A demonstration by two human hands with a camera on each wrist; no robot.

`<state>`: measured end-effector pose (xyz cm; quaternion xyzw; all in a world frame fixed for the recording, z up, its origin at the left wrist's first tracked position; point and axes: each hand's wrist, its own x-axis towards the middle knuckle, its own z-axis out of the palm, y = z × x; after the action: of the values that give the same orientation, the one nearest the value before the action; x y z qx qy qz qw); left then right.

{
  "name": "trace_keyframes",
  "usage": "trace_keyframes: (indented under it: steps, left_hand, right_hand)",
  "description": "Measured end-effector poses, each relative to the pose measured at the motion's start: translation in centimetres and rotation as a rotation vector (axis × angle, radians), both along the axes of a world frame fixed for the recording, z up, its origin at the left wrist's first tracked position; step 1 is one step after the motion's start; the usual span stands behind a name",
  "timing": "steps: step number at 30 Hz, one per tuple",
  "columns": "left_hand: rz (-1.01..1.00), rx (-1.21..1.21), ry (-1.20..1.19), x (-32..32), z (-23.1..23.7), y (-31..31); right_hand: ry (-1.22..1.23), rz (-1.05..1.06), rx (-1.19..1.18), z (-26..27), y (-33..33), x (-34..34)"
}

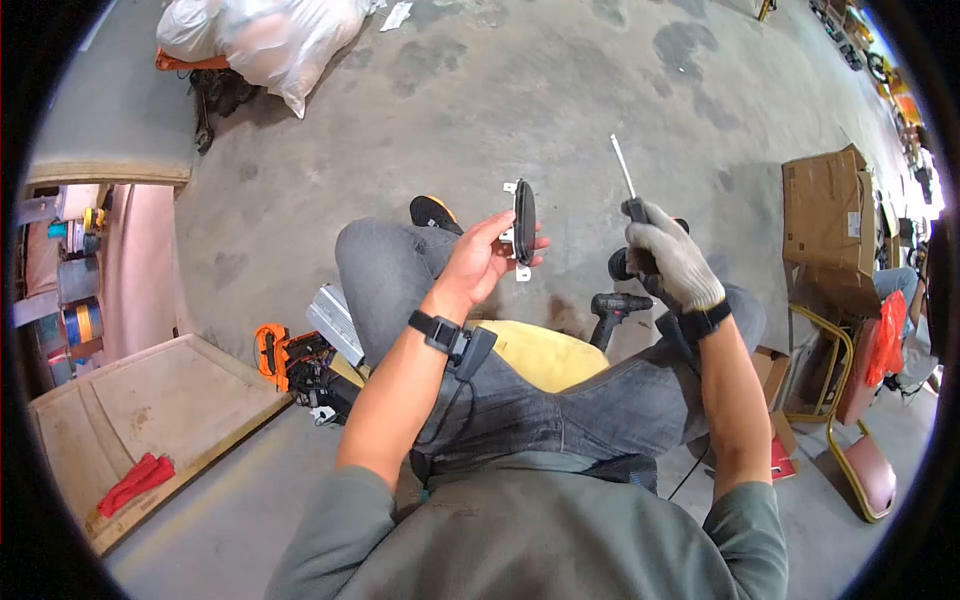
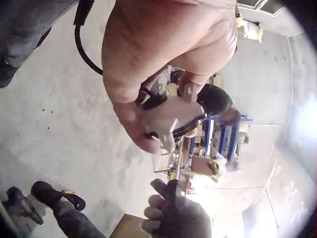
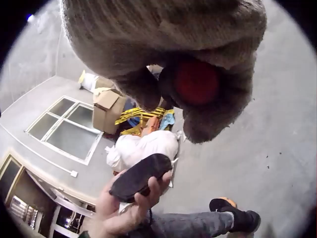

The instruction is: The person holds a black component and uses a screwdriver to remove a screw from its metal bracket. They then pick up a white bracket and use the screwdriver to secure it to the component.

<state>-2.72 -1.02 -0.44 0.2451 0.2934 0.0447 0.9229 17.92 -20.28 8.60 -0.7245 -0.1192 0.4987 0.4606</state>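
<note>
In the head view, my left hand gripped the black part above my lap, and my gloved right hand held the screwdriver upright, apart from it. The left wrist view showed my left fingers pinching the part's pale side. The right wrist view showed my glove round the red handle end.

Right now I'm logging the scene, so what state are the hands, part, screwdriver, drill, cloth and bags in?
Left hand: bare, gripping the part.
Right hand: gloved, gripping the screwdriver.
Part: held, apart from the screwdriver.
Screwdriver: held, tip touching nothing.
Drill: in neither hand.
Cloth: crumpled.
Bags: bulging.
</note>
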Motion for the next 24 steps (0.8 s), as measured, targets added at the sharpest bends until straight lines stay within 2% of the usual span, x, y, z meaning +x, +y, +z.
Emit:
trace_keyframes:
  steps: [1, 3, 5, 7, 14, 19, 24]
  left_hand:
    - [0.002, 0.009, -0.007, 0.0, 0.0, -0.2]
    - [-0.043, 0.027, -0.006, 0.1, 0.0, -0.5]
    - [-0.059, 0.057, 0.006, 0.0, -0.2, -0.4]
    - [-0.074, 0.083, 0.021, 0.0, -0.6, -0.3]
    - [-0.091, 0.094, 0.024, -0.2, -1.0, 0.0]
    - [-0.081, 0.141, 0.089, -0.2, -1.9, 0.3]
    - [0.100, 0.020, 0.117, 0.2, -0.8, 0.0]
  right_hand:
    - [0.006, 0.013, -0.019, 1.1, -0.8, -0.9]
    - [-0.153, 0.127, 0.003, 1.6, -2.3, -2.1]
    - [-0.221, 0.086, 0.078, 2.1, -3.0, -3.2]
    - [-0.221, -0.002, 0.031, 2.7, -3.3, -3.7]
    - [0.016, -0.072, 0.174, 1.9, -4.3, -2.9]
    - [0.079, -0.094, 0.193, 1.2, -4.7, -2.4]
    - [0.095, -0.054, 0.170, 0.8, -4.2, -3.2]
